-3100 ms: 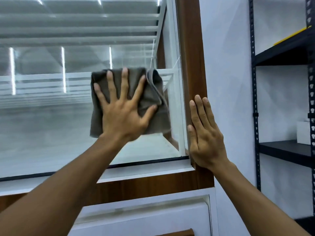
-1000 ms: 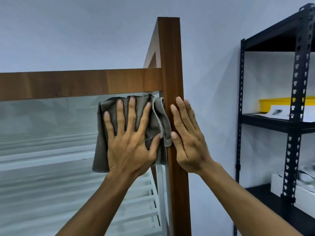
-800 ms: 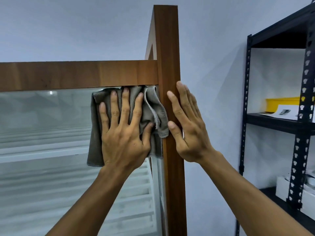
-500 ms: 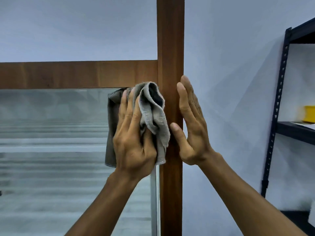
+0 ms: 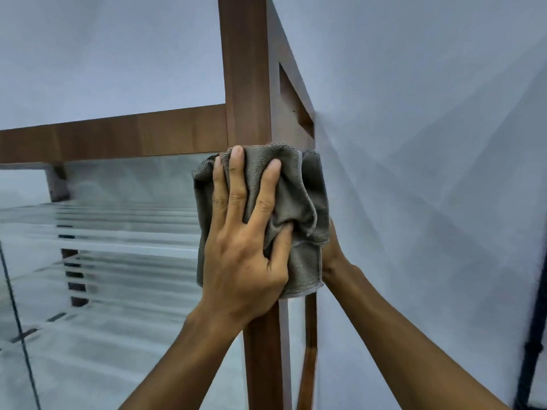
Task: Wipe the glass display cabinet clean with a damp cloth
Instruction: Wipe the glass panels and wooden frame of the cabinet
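Cloth (image 5: 299, 199) has shifted from glass (image 5: 127, 184) onto the wooden corner post (image 5: 247, 84), gripped by the left hand (image 5: 245, 247), fingers spread. Right hand (image 5: 333, 255) now sits behind it, fingers hidden.

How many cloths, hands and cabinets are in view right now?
1 grey cloth
2 hands: left hand on the cloth, right hand mostly hidden behind it
1 display cabinet
Total: 4

Right hand (image 5: 334, 255): fingers hidden behind cloth (image 5: 299, 202); grip indeterminable. Black rack (image 5: 532, 359): blurred, cut off by right edge. Cabinet (image 5: 245, 84): cut off left and bottom.
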`<state>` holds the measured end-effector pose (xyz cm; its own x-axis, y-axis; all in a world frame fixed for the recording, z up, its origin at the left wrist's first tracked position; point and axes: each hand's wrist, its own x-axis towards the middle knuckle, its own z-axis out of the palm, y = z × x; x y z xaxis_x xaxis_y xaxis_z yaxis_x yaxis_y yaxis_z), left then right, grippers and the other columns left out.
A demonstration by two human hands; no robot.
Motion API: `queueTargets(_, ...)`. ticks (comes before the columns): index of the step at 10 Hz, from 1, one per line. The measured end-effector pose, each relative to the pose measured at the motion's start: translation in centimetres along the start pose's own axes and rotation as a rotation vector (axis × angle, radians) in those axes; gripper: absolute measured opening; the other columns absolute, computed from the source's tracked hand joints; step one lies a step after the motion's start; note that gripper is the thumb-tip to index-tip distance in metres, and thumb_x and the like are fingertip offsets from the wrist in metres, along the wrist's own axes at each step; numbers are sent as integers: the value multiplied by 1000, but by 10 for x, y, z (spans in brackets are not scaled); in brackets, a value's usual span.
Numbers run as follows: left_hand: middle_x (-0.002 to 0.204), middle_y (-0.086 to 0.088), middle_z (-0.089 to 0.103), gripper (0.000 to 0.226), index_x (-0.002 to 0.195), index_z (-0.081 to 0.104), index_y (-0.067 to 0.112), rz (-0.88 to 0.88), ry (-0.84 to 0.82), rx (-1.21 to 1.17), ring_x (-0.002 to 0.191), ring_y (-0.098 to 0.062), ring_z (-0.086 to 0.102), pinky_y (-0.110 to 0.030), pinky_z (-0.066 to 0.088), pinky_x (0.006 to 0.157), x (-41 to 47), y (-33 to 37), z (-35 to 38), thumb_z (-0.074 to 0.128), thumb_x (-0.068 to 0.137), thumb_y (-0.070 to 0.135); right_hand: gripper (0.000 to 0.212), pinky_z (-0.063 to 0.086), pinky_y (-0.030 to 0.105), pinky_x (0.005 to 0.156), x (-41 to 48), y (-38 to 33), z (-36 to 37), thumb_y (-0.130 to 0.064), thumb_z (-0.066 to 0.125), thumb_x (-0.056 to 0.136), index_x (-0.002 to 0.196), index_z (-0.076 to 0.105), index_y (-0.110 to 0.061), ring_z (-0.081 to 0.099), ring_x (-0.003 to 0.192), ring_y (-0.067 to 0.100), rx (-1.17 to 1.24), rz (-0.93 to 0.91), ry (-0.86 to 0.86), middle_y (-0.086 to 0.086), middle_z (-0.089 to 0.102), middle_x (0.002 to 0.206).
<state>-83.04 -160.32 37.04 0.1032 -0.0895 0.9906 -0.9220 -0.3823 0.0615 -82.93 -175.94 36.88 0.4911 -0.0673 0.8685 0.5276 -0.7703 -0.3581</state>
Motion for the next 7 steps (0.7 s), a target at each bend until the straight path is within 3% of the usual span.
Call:
queueTargets(1,174,-16,9,80,163,14,15,-36,-20,28,163,-31,1,-51,10,132,-5,-1,-3,55,95,24,66,34,49,125,14,25,7,-82,60,80,138,45,-57,42,150,25,-318,-340,38,-8,44,153)
queueTargets(2,175,-15,8,79,164,17,14,-49,-10,70,163,-32,2,-62,19,128,-9,7,1,53,94,21,76,24,66,125,33,45,13,-78,40,96,161,27,-42,21,160,35,22,-277,-114,12,30,170)
queueTargets(3,176,-11,6,79,165,15,19,-117,24,180,163,-29,5,-48,20,131,-7,19,5,50,95,20,74,13,66,127,48,66,24,-50,44,102,166,12,-29,5,163,30,58,-396,-63,12,6,175)
queueTargets(4,175,-12,6,83,166,9,25,-168,73,378,163,-26,5,-17,16,127,-7,34,17,53,96,16,69,10,65,128,54,78,34,-38,42,100,163,20,-20,4,163,32,117,-482,-36,13,8,174)
queueTargets(5,175,-13,7,86,166,9,22,-212,112,545,162,-24,10,0,17,115,-8,42,27,58,96,14,61,9,64,129,60,83,40,-48,29,110,162,23,-16,4,162,32,187,-550,1,14,11,172)
queueTargets(6,175,-13,8,84,167,9,21,-264,125,634,162,-15,9,2,19,113,-12,47,34,58,98,16,60,6,63,129,59,83,47,-49,20,111,162,25,-16,7,162,35,256,-556,23,19,15,172)
queueTargets(7,175,-11,10,85,168,7,24,-300,136,703,160,-25,23,3,22,109,-16,51,38,57,99,22,58,4,62,130,59,83,52,-41,31,109,162,26,-17,9,161,39,301,-551,46,23,17,171)
